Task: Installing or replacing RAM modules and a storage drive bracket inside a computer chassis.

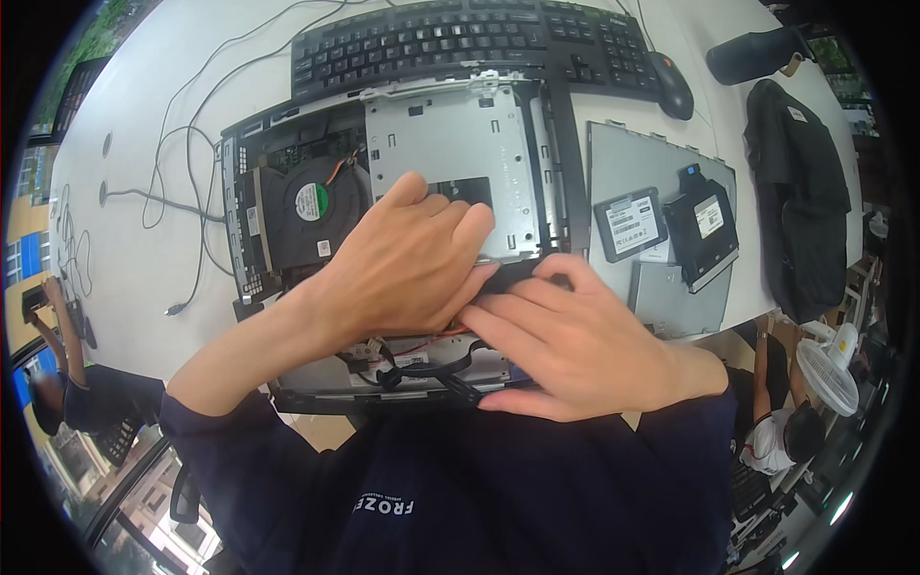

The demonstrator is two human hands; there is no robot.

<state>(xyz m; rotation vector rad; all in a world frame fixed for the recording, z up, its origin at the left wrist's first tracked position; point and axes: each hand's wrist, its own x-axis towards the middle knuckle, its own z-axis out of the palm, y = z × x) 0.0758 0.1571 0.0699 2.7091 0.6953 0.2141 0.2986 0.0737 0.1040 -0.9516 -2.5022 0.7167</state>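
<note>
An opened desktop computer lies flat before me, with a black fan on its left and a silver metal drive bracket on its right. My left hand is closed at the bracket's near edge, pinching a small metal piece that its fingers mostly hide. Beside it, my right hand bends its fingers over a dark part inside the case, the thumb lower near the front edge. What the right fingers grip is hidden. Black and orange cables run through the near part of the case.
Behind the computer sit a black keyboard and mouse. To the right, a metal cover bears a solid-state drive and a black optical drive. A black bag and bottle lie beyond. Loose cables trail left.
</note>
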